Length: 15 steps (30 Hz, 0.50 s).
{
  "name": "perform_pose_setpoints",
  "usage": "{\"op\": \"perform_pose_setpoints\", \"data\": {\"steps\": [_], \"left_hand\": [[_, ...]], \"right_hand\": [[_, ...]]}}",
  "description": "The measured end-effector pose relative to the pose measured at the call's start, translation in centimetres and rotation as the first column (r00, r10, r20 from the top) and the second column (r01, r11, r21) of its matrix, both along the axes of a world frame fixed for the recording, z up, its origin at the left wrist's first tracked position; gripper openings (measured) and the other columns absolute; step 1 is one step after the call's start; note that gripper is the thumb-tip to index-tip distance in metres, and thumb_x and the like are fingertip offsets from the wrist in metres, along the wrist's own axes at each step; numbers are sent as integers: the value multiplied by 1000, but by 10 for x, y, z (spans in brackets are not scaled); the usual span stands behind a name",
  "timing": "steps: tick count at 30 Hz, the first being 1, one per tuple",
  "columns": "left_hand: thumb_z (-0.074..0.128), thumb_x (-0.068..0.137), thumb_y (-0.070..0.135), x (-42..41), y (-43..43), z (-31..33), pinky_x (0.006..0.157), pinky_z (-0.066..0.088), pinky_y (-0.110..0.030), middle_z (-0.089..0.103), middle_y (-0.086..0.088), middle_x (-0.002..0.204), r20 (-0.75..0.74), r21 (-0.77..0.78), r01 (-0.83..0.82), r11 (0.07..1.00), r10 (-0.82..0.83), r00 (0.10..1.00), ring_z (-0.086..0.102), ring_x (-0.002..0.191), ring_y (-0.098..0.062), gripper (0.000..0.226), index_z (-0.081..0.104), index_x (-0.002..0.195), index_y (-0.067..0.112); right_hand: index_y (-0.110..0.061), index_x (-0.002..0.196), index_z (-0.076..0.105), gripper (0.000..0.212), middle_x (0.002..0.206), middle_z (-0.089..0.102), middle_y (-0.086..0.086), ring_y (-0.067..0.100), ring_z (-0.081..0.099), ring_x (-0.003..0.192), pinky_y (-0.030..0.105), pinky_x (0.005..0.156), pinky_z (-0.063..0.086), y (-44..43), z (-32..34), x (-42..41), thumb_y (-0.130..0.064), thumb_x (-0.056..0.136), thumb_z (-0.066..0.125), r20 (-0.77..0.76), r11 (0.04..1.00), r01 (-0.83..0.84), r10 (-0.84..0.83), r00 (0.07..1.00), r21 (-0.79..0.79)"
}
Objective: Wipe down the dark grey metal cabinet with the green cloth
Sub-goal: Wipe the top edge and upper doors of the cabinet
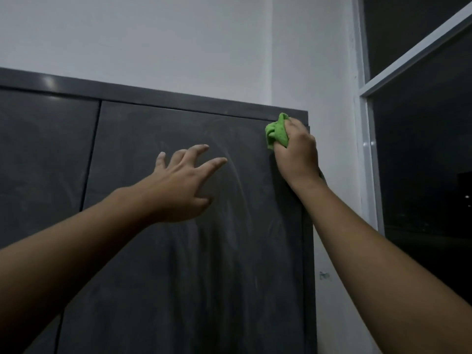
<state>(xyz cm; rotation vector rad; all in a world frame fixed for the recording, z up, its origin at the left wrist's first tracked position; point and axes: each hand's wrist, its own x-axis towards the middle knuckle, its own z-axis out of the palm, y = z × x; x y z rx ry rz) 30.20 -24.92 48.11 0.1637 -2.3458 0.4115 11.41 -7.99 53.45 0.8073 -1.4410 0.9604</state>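
Gripping the bunched green cloth [274, 132] at the cabinet [178, 251] door's top right corner, the right hand [297, 152] could slip off the edge (left hand [182, 180] spread, empty), leaving streaks

Cabinet [204, 277] dark grey, pale curved smear streaks across door. Cloth [274, 132] at cabinet's corner bright green. Wall [178, 34] above cabinet grey-white. Window frame [369, 162] right of cabinet white, panes [421, 162] black.
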Motion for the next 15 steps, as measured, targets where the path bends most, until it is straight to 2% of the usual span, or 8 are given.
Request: {"op": "perform_pose_setpoints", "data": {"steps": [3, 6, 10, 13, 15], "left_hand": [[51, 95, 51, -15, 5, 10, 119, 2, -63, -17, 1, 163, 9, -29, -49, 998, 49, 999, -9, 151, -27, 84, -8, 155, 40], [48, 97, 52, -28, 1, 16, 119, 3, -63, -19, -3, 163, -28, -29, -89, 996, 88, 996, -9, 151, -29, 85, -14, 154, 40], [47, 95, 55, -43, -13, 15, 120, 5, -60, -21, -16, 161, -118, 50, -140, 989, 145, 982, -8, 150, -36, 90, -21, 152, 40], [43, 94, 59, -48, -21, 10, 120, 5, -60, -25, -13, 160, -156, 44, -168, 985, 173, 973, -10, 149, -35, 90, -24, 151, 39], [41, 93, 63, -49, -24, 8, 120, 4, -59, -27, -10, 160, -163, 17, -184, 983, 184, 969, -11, 149, -33, 91, -27, 150, 40]], "right_hand": [[-10, 140, 54, 46, 149, 48, 4, 38, 49, 118, 37, 99, 42, -10, 17, -5, -16, 95, 58, 61, 996, 85, -85, 994, 2], [-8, 143, 49, 50, 151, 42, 8, 38, 44, 121, 37, 101, 39, -23, 19, 0, -17, 95, 56, 64, 991, 108, -113, 992, 72], [-5, 148, 45, 60, 153, 41, 11, 38, 44, 123, 42, 108, 38, -35, 5, 12, -18, 91, 62, -85, 958, 79, -57, 995, 274], [-7, 148, 47, 63, 155, 40, 10, 38, 44, 124, 52, 107, 41, -36, -9, 11, -16, 89, 66, -219, 887, 120, -22, 975, 445], [-10, 147, 49, 62, 155, 42, 9, 37, 44, 124, 53, 106, 42, -30, -16, 5, -15, 88, 69, -273, 818, 118, 49, 961, 563]]}}
